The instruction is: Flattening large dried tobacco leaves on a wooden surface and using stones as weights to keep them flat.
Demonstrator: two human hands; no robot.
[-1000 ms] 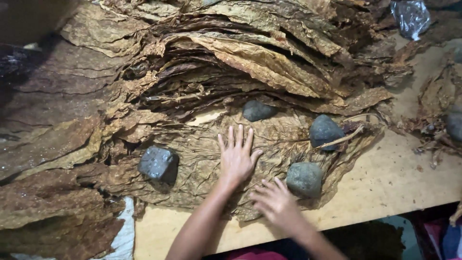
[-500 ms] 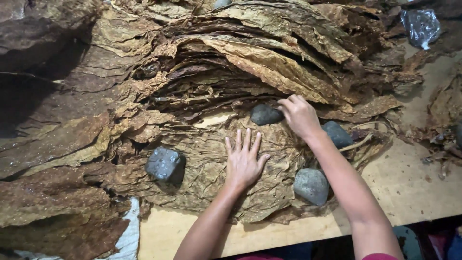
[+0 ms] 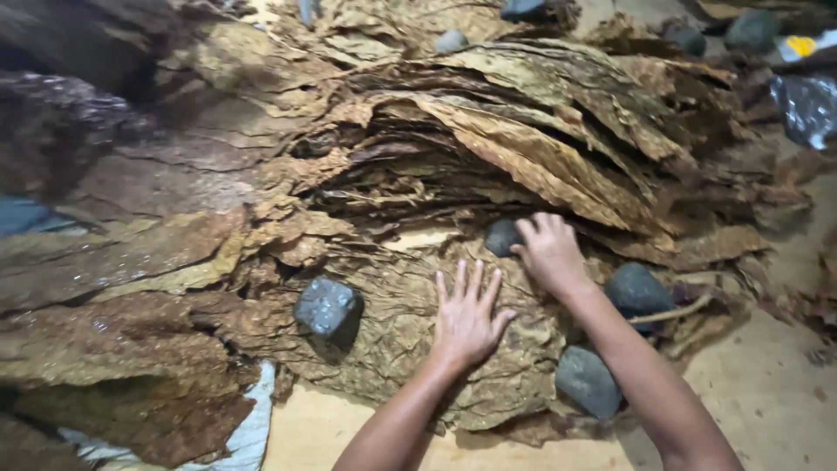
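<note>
Two hands out on the big flattened leaf [image 3: 410,340] at the near edge of the table [image 3: 767,392]. Left hand [image 3: 469,318] lies flat on it, palm down, fingers spread wide, gripping nothing. Right hand [image 3: 549,251] reaches further up, fingers curled over a dark stone [image 3: 500,237] at the leaf's top edge, right under the overhanging leaf stack [image 3: 523,131]; whether it truly grips the stone, hard to tell. Three more stones sit on the leaf: a square one [image 3: 327,307] off to the left, a round one [image 3: 636,290] beside the right forearm, a grey one [image 3: 587,381] near the table edge. More brown leaves [image 3: 131,349] pile up at the left.
</note>
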